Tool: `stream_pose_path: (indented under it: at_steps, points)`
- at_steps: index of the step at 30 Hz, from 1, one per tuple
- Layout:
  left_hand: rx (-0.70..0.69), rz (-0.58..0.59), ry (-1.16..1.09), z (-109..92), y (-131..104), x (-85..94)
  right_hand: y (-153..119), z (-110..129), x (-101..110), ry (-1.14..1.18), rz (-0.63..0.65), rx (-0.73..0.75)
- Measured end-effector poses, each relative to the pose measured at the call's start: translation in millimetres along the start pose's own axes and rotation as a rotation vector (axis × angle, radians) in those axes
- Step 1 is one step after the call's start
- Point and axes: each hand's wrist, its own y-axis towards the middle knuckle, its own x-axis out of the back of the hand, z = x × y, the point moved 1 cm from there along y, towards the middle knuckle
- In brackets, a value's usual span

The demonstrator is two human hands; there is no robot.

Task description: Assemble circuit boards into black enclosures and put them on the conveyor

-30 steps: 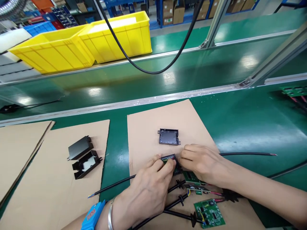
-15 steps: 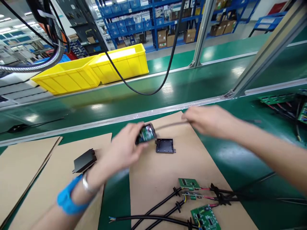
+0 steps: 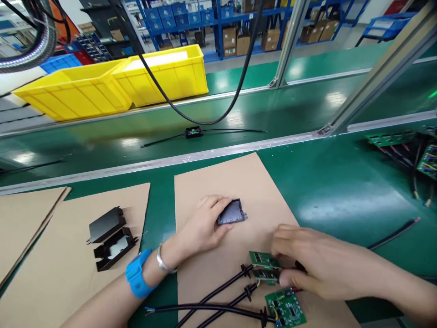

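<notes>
Two black box parts (image 3: 107,225) are being carried by cardboard (image 3: 68,259). By the left hand (image 3: 206,221), a black case (image 3: 231,212) is being pinched over the next cardboard (image 3: 261,218). Two green boards (image 3: 262,259) are being partly covered by the right hand (image 3: 300,257); whether they are being pinched cannot be told.

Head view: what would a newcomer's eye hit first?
The two bright yellow bins at the upper left. Then, near the middle of the picture, the left hand, with a blue band at its wrist, holding a black case part. Below and to the right, the right hand is at green circuit boards.
</notes>
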Motion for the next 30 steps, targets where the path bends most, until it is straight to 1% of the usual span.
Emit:
stream_pose_path:
  at_steps: [2, 4, 6, 8, 10, 12, 14, 16, 18, 20, 22, 24, 25, 26, 28, 29, 30]
  points:
    - [0.027, -0.017, -0.015, -10.4, -15.1, -3.7, -6.2, 3.9, -6.7, 0.035, -0.02, -0.02]
    - [0.033, -0.047, -0.03, -23.2, -28.2, -3.6, -7.0, 1.7, -8.6, 0.059, -0.036, -0.048]
    - [0.037, -0.071, -0.109, -38.0, -36.7, -3.4, -4.8, -1.5, -10.0, 0.104, -0.024, -0.087]
    - [0.036, -0.052, -0.247, -51.5, -39.1, -5.7, -1.1, -2.4, -11.1, 0.187, -0.018, -0.113]
    - [0.031, -0.034, -0.371, -60.2, -37.2, -9.8, 3.2, 0.0, -10.4, 0.295, -0.032, -0.118]
    - [0.034, -0.05, -0.441, -63.1, -34.2, -12.9, 7.3, 4.7, -6.6, 0.392, -0.07, -0.102]
    - [0.065, -0.088, -0.479, -61.8, -32.6, -13.2, 11.7, 10.0, -0.8, 0.427, -0.134, -0.076]
    - [0.126, -0.132, -0.494, -59.1, -32.1, -10.4, 17.6, 14.7, 3.9, 0.362, -0.236, -0.07]
    - [0.213, -0.152, -0.465, -57.0, -31.0, -6.5, 27.0, 20.3, 3.9, 0.225, -0.353, -0.073]
    - [0.308, -0.151, -0.393, -55.6, -28.4, -3.8, 40.1, 29.0, -2.7, 0.03, -0.452, -0.063]
    - [0.374, -0.148, -0.334, -53.9, -24.8, -3.0, 54.4, 40.8, -14.4, -0.233, -0.501, -0.021]
    - [0.41, -0.154, -0.336, -50.4, -22.5, -3.4, 65.3, 51.7, -26.1, -0.474, -0.495, 0.034]
    - [0.43, -0.136, -0.378, -47.8, -22.4, -3.6, 68.3, 54.8, -30.0, -0.543, -0.476, 0.065]
    - [0.458, -0.093, -0.448, -44.7, -23.1, -3.5, 69.6, 55.6, -32.0, -0.572, -0.453, 0.1]
    - [0.524, 0.062, -0.615, -38.4, -27.2, -1.3, 68.6, 49.7, -29.8, -0.564, -0.406, 0.172]
    - [0.536, 0.143, -0.663, -35.8, -30.1, 1.3, 67.4, 43.6, -26.2, -0.546, -0.377, 0.208]
    - [0.529, 0.186, -0.656, -33.7, -33.3, 5.0, 66.7, 36.1, -21.6, -0.524, -0.345, 0.24]
